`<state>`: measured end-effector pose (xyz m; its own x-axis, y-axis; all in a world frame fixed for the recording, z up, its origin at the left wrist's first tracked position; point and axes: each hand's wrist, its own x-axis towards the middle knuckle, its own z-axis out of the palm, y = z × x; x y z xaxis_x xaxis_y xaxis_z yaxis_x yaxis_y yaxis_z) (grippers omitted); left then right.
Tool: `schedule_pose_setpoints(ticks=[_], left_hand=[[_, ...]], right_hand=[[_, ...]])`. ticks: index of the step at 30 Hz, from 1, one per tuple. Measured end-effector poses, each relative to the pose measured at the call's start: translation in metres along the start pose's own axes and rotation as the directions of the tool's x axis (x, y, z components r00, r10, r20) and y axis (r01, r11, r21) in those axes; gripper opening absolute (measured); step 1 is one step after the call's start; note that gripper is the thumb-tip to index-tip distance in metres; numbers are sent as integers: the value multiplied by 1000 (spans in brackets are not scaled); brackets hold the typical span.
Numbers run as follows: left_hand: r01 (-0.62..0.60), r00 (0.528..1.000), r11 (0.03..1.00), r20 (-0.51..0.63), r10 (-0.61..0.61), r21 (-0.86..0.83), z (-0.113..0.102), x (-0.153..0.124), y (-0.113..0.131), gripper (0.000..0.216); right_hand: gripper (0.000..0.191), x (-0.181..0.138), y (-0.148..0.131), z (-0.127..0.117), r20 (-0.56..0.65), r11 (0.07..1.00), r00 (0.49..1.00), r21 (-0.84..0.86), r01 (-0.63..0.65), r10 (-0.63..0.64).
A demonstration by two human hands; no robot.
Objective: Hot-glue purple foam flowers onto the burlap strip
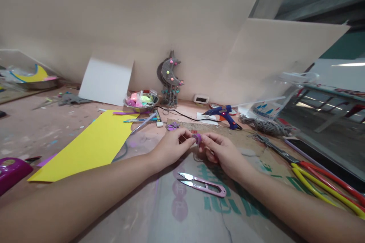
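Both hands meet over a sheet of cardboard (251, 148) in the middle of the table. My left hand (172, 146) and my right hand (219, 151) pinch one small purple piece (196, 138) between their fingertips. The piece is tiny and looks like rolled purple material. A pink thread snipper (203, 185) lies open on the cardboard just below my hands. Another small purple piece (172, 125) rests on the table beyond my left hand.
A yellow paper sheet (88, 146) lies to the left. Behind are a metal bowl of coloured bits (140, 102), a moon-shaped ornament (170, 76), a blue glue gun (224, 114) and grey twine (264, 125). Large scissors with red and yellow handles (319, 174) lie right.
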<state>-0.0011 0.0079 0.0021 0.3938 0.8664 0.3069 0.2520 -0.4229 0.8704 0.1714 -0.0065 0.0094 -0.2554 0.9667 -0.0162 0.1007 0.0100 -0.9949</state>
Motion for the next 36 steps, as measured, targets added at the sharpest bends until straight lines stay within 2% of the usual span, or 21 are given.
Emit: schedule_pose_setpoints(ticks=[5, 12, 23, 29, 36], left_hand=[[3, 1000, 1000, 3, -3, 8, 0, -1, 3, 18], [0, 1000, 999, 10, 0, 33, 0, -2, 3, 19], [-29, 999, 997, 30, 27, 67, 1, -3, 3, 19], [-1, 999, 999, 54, -1, 39, 2, -2, -1, 22], [24, 1000, 1000, -2, -23, 13, -1, 0, -1, 24]], right_hand=[[28, -1, 0, 0, -28, 999, 1000, 33, 10, -9], [31, -1, -2, 3, -42, 1000, 999, -5, -12, 11], [29, -2, -4, 7, -105, 991, 994, -128, -25, 12], [31, -1, -4, 6, -101, 978, 995, -208, -20, -1], [30, -1, -2, 4, -73, 976, 997, -216, -38, 23]])
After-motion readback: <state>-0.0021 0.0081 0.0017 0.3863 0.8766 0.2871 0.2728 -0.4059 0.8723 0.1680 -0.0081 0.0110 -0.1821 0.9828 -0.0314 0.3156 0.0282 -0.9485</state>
